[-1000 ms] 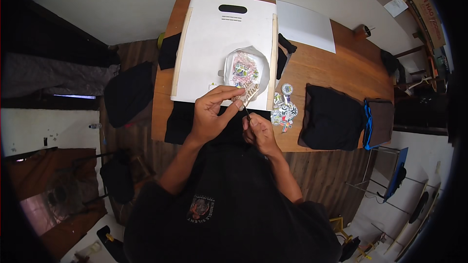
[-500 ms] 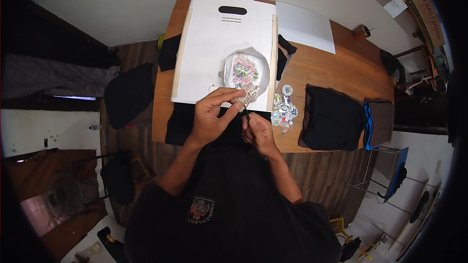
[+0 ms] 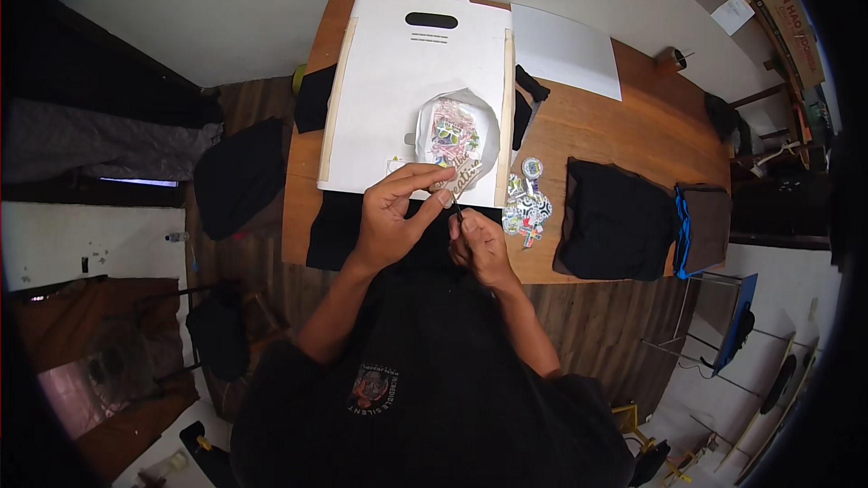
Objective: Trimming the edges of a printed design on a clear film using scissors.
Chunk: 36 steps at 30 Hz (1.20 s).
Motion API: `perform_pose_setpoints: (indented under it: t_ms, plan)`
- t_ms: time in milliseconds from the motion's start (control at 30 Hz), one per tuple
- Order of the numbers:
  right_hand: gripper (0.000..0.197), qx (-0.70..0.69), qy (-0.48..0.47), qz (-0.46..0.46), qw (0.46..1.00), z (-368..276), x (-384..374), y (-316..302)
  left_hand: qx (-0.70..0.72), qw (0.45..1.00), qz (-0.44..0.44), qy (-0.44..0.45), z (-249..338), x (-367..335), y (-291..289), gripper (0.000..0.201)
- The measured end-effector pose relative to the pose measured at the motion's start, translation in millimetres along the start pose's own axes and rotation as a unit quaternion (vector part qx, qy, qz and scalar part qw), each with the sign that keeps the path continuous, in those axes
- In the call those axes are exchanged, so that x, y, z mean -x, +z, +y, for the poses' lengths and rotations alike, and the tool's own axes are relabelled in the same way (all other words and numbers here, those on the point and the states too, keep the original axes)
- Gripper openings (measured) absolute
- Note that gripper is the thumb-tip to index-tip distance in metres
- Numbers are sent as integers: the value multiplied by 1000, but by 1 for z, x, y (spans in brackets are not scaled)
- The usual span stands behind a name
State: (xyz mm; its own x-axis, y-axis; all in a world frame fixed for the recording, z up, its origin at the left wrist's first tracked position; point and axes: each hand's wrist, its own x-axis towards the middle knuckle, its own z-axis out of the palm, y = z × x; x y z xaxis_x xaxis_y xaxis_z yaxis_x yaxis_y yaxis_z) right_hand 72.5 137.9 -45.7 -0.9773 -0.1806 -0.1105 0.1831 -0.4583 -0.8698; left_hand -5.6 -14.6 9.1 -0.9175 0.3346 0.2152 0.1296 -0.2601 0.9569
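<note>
My left hand (image 3: 396,212) pinches a brown and white lettered sticker (image 3: 466,176) between thumb and fingers. It is held over the near side of an open white bag (image 3: 495,140) filled with pinkish paper scraps (image 3: 452,116). Just right and below, my right hand (image 3: 482,246) is closed around slim dark scissors (image 3: 457,208), whose tip meets the sticker's lower edge; the handles are mostly hidden by my fingers. Beside the right hand, a loose pile of cut-out stickers (image 3: 527,203) lies on the wooden table.
The bag rests on a white board (image 3: 380,90) with a slot-shaped handle hole. Folded black cloth (image 3: 619,217) lies on the table (image 3: 579,117) to the right, a white sheet (image 3: 570,45) behind. A brown cup (image 3: 671,60) stands at the far right.
The sticker has turned or shifted very slightly in my left fingers against the scissors. Both hands otherwise stay in nearly the same place.
</note>
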Motion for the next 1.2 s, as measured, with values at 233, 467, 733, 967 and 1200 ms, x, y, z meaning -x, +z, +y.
perform_pose_setpoints:
  t_ms: [233, 467, 733, 967, 1200]
  plan:
    - [36, -2, 5, 1, 1000, -1, 0, -1, -2, 1000, 0, 2, 0, -1, 1, 31]
    - [37, -2, 9, -6, 1000, 0, 1, -4, 6, 1000, 1, -3, 0, -1, 1, 30]
    - [37, 5, 5, -8, 1000, 2, 1, -4, 20, 1000, -10, -9, -2, 0, -1, 28]
    - [36, 8, 10, 0, 1000, 2, 0, -1, 23, 1000, -11, -12, -2, 1, -4, 27]
    - [36, 8, 6, -4, 1000, 4, 0, -3, 22, 999, -17, -16, 0, 0, -4, 27]
